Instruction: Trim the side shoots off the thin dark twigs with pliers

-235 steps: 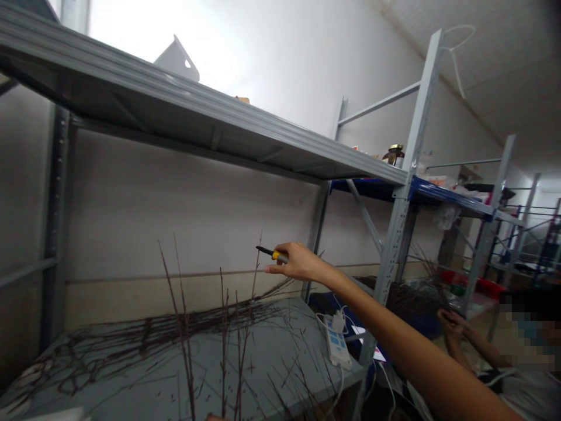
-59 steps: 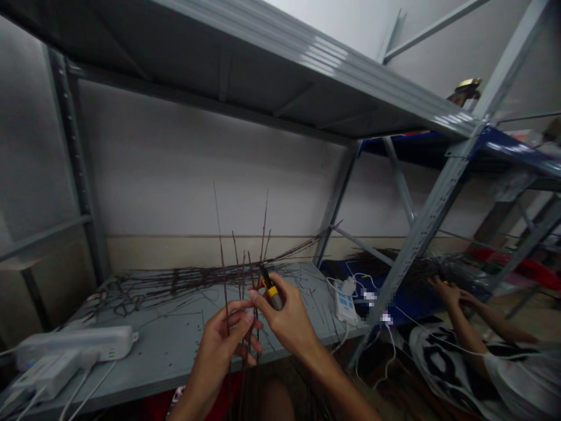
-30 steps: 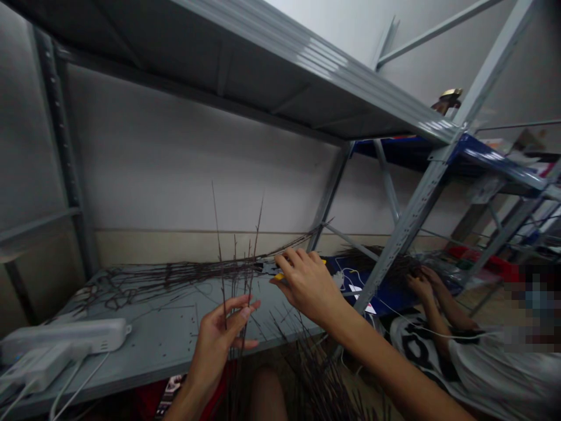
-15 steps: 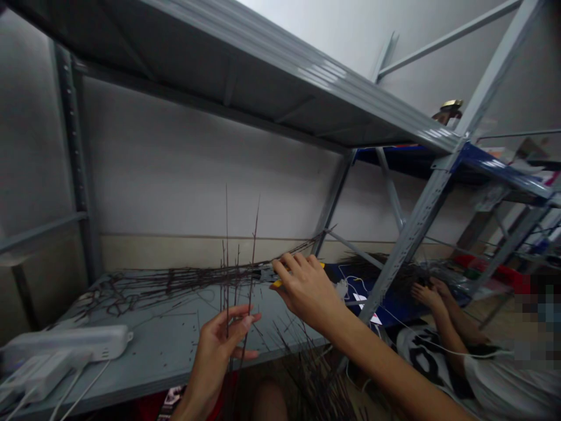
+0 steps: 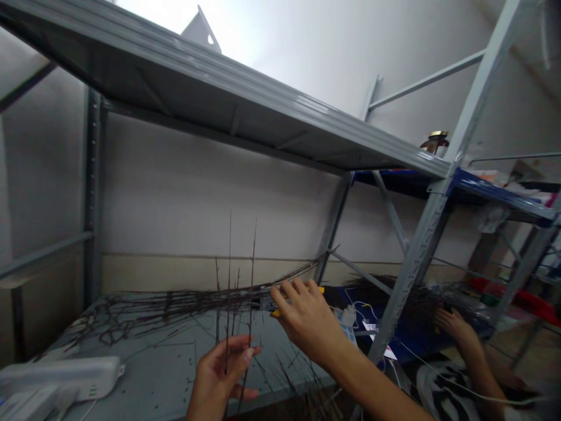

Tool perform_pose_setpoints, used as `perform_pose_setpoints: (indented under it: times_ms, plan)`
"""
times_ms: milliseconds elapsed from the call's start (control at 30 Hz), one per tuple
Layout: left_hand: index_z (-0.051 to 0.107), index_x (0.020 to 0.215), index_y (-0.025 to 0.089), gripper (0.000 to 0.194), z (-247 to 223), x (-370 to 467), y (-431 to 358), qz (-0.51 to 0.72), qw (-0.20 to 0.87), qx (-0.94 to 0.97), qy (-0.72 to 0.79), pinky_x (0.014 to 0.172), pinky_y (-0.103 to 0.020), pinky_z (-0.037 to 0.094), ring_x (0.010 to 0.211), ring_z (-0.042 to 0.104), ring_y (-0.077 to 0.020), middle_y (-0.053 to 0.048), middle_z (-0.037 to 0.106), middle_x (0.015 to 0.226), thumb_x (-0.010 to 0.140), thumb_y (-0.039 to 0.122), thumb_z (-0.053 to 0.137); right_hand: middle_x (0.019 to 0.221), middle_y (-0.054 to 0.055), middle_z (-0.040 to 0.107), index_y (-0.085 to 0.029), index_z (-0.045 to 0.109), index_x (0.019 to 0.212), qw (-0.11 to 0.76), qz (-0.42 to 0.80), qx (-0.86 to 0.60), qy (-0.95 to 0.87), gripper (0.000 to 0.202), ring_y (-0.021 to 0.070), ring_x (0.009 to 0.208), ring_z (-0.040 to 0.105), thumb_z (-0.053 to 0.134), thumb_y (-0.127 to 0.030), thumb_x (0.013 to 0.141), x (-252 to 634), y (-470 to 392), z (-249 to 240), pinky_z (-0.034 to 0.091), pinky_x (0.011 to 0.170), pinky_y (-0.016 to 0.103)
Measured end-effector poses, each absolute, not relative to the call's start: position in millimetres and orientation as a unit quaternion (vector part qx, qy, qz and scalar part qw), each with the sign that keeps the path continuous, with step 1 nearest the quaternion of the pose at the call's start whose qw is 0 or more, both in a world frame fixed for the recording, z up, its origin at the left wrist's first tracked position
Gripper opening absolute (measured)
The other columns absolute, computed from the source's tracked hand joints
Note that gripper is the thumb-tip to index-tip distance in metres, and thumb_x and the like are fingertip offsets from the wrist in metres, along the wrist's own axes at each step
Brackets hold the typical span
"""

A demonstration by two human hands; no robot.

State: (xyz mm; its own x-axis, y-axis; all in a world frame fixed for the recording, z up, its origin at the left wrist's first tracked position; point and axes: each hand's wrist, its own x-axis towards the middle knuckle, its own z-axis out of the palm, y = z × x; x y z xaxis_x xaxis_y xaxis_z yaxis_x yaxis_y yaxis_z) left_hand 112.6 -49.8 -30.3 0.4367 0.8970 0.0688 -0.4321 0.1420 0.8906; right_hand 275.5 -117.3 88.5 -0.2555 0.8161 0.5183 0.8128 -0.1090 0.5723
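Note:
My left hand is at the lower middle, its thumb and fingers closed round a few thin upright dark twigs. To its right and a little higher, my right hand is wrapped round a tool with yellow handles; most of the tool is hidden behind the fingers. A long bundle of dark twigs lies along the back of the grey shelf, behind both hands. More twigs stick up below my right hand, past the shelf's front edge.
A white power strip sits at the lower left. Overhead runs a metal shelf, with a slanting upright post on the right. Beyond it, another person's hand is near a dark twig pile on a blue surface.
The view has tilted up, so the shelves appear lower. My hands keep nearly the same pose, with the twigs still in the left. The other person's hand has shifted right.

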Motion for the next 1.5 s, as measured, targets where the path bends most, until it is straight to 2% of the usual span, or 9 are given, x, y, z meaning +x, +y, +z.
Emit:
perform_pose_setpoints:
  times_ms: [100, 267, 467, 633, 800, 967, 1167, 1500]
  plan:
    - [0.076, 0.091, 0.015, 0.057, -31.0, 113.5, -52.8, 0.479, 0.703, 0.456, 0.262, 0.045, -0.035, 0.061, 0.102, 0.069, -0.0403, -0.014, 0.074, 0.091, 0.057, 0.059, 0.089, 0.109, 0.009, 0.069, -0.019, 0.059, 0.120, 0.009, 0.430, 0.605, 0.670, 0.031, 0.0301, 0.099, 0.061, 0.066, -0.019, 0.090, 278.2, -118.0, 88.2, 0.043, 0.085, 0.048]
    - [0.077, 0.088, 0.015, 0.052, -29.4, 112.5, -53.4, 0.478, 0.698, 0.458, 0.274, 0.044, -0.031, 0.060, 0.092, 0.067, -0.0326, -0.010, 0.068, 0.087, 0.056, 0.054, 0.091, 0.095, 0.004, 0.071, -0.021, 0.060, 0.104, 0.019, 0.412, 0.610, 0.676, 0.016, 0.0242, 0.086, 0.063, 0.062, -0.013, 0.091, 286.4, -116.2, 87.7, 0.042, 0.071, 0.039]
    - [0.078, 0.090, 0.015, 0.054, -28.4, 109.4, -48.1, 0.451, 0.708, 0.471, 0.271, 0.046, -0.032, 0.061, 0.102, 0.065, -0.0359, -0.013, 0.070, 0.099, 0.056, 0.054, 0.090, 0.090, 0.001, 0.070, -0.023, 0.059, 0.098, -0.003, 0.379, 0.636, 0.672, 0.017, 0.0202, 0.082, 0.063, 0.061, -0.010, 0.088, 293.7, -114.3, 88.2, 0.039, 0.066, 0.035]
    - [0.078, 0.090, 0.015, 0.052, -26.0, 107.4, -46.6, 0.458, 0.702, 0.469, 0.279, 0.045, -0.030, 0.060, 0.104, 0.065, -0.0364, -0.014, 0.072, 0.098, 0.056, 0.052, 0.090, 0.094, 0.005, 0.069, -0.022, 0.060, 0.098, -0.035, 0.408, 0.638, 0.652, 0.014, 0.0235, 0.090, 0.061, 0.069, -0.024, 0.088, 291.3, -118.7, 106.5, 0.039, 0.072, 0.036]
    - [0.078, 0.086, 0.015, 0.051, -24.3, 109.0, -47.5, 0.464, 0.699, 0.464, 0.282, 0.044, -0.028, 0.058, 0.098, 0.068, -0.0342, -0.014, 0.074, 0.097, 0.053, 0.051, 0.092, 0.098, 0.009, 0.067, -0.020, 0.061, 0.102, -0.036, 0.446, 0.628, 0.636, 0.023, 0.0270, 0.092, 0.058, 0.070, -0.037, 0.090, 287.7, -118.5, 131.2, 0.038, 0.075, 0.039]
    - [0.078, 0.086, 0.015, 0.051, -31.8, 111.7, -45.7, 0.457, 0.695, 0.479, 0.281, 0.045, -0.029, 0.059, 0.104, 0.065, -0.0368, -0.015, 0.074, 0.099, 0.055, 0.053, 0.090, 0.101, 0.010, 0.066, -0.020, 0.060, 0.110, -0.006, 0.460, 0.631, 0.625, 0.031, 0.0296, 0.093, 0.057, 0.072, -0.039, 0.089, 281.0, -114.7, 149.0, 0.038, 0.075, 0.042]
    - [0.078, 0.085, 0.015, 0.051, -34.9, 111.2, -47.9, 0.487, 0.682, 0.465, 0.285, 0.043, -0.027, 0.056, 0.104, 0.065, -0.0371, -0.015, 0.073, 0.102, 0.056, 0.054, 0.090, 0.100, 0.011, 0.066, -0.020, 0.061, 0.108, 0.020, 0.470, 0.632, 0.617, 0.031, 0.0306, 0.093, 0.058, 0.074, -0.039, 0.087, 274.2, -114.1, 162.9, 0.038, 0.076, 0.042]
    - [0.079, 0.082, 0.014, 0.047, -45.6, 109.9, -40.9, 0.526, 0.626, 0.501, 0.283, 0.041, -0.026, 0.055, 0.086, 0.066, -0.0308, -0.013, 0.073, 0.090, 0.060, 0.055, 0.088, 0.097, 0.010, 0.066, -0.019, 0.062, 0.104, 0.036, 0.470, 0.633, 0.614, 0.034, 0.0305, 0.090, 0.059, 0.078, -0.042, 0.084, 263.2, -112.7, 168.3, 0.039, 0.074, 0.042]
